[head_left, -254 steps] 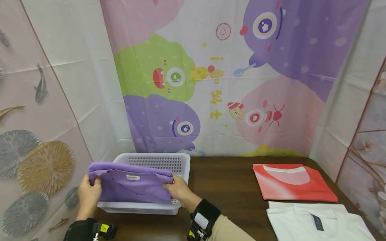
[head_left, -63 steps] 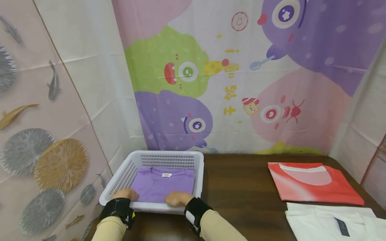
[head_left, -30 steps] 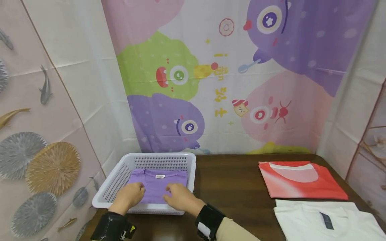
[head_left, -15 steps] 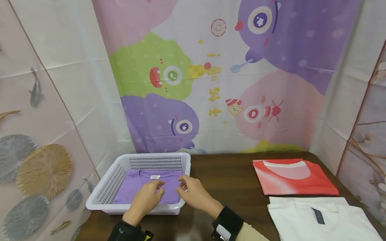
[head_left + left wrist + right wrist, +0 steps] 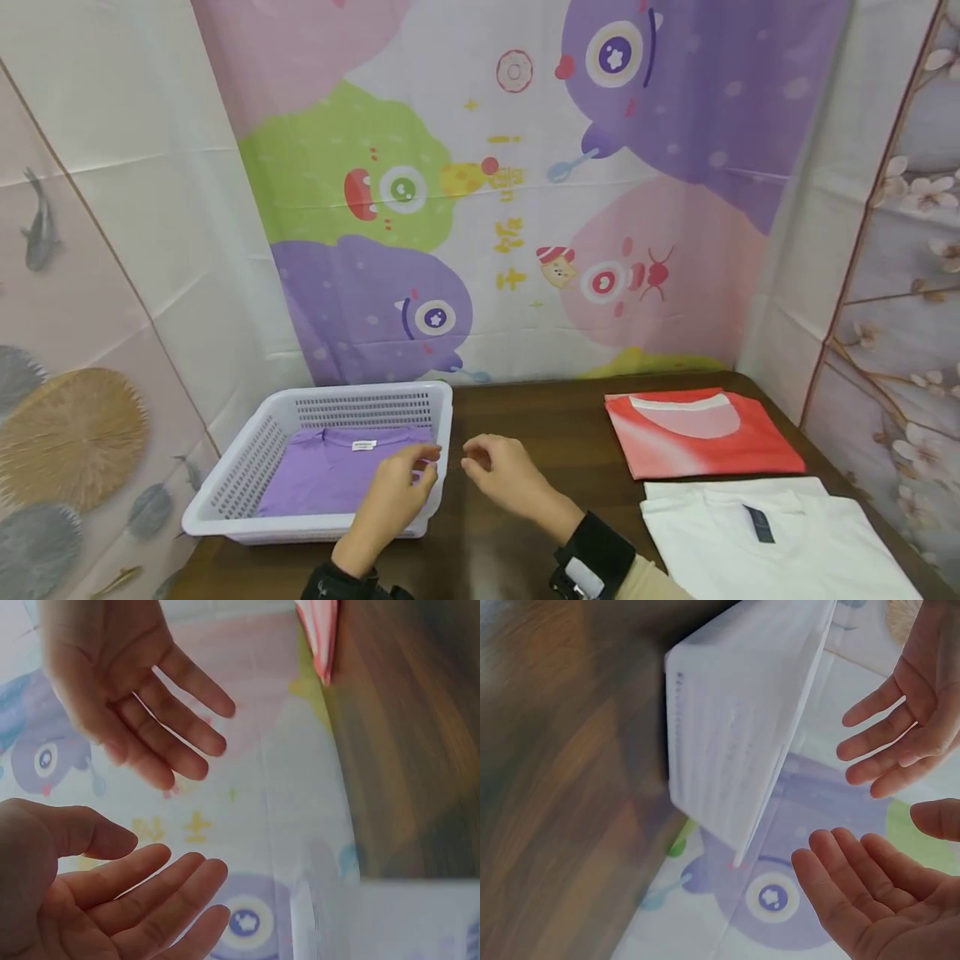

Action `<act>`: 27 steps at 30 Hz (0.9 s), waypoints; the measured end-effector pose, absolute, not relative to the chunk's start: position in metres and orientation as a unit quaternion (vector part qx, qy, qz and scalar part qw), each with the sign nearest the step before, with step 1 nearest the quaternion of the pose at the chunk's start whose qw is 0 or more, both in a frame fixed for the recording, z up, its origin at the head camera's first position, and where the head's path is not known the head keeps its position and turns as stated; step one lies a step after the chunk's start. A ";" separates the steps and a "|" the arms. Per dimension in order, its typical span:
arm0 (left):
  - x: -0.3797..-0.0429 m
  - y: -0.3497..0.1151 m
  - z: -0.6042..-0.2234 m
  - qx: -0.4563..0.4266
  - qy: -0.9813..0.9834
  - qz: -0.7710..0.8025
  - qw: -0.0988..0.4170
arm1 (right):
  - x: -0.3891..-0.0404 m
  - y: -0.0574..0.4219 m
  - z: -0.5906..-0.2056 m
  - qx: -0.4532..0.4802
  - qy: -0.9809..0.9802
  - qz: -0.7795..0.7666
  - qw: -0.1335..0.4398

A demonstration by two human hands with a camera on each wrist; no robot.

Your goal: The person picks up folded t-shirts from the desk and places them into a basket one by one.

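A folded purple T-shirt lies flat in the white plastic basket at the table's left. My left hand hovers over the basket's right front part, fingers relaxed and holding nothing. Just right of the basket, my right hand is in the air above the table, also without anything in it. Both wrist views show loosely bent fingers, the left hand and right hand facing each other. On the right side lie a folded red-and-pink T-shirt and, nearer, a folded white T-shirt.
The dark wooden table backs onto a cartoon-printed curtain. Patterned cloth walls stand at left and right, the right one with blossom branches.
The purple T-shirt, earlier gripped by both hands, now lies in the basket. Both hands let go, rose and moved right, the right hand past the basket's edge. The view has turned right.
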State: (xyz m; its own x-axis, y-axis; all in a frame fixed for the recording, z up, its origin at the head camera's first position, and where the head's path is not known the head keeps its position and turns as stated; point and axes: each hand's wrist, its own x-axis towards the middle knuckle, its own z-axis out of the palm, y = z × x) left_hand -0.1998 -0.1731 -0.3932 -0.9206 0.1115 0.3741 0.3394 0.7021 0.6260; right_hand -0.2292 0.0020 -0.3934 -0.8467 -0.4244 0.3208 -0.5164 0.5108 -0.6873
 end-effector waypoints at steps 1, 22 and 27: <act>-0.200 -0.169 -0.393 -0.125 -0.907 -0.371 0.158 | -0.230 0.006 -0.393 0.268 -0.869 0.412 0.059; -0.211 -0.093 -0.404 -0.220 -0.880 -0.405 0.118 | -0.230 0.087 -0.410 0.169 -0.896 0.401 0.091; -0.213 -0.071 -0.407 -0.233 -0.876 -0.408 0.112 | -0.230 0.106 -0.415 0.145 -0.901 0.393 0.114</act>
State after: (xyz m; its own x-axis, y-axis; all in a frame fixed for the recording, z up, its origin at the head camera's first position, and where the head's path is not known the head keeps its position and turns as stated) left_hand -0.2131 -0.0713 -0.4070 -0.8663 0.3162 0.3866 0.4994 0.5591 0.6618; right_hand -0.2305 0.1056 -0.4150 -0.9316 -0.1719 0.3204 -0.3518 0.6488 -0.6748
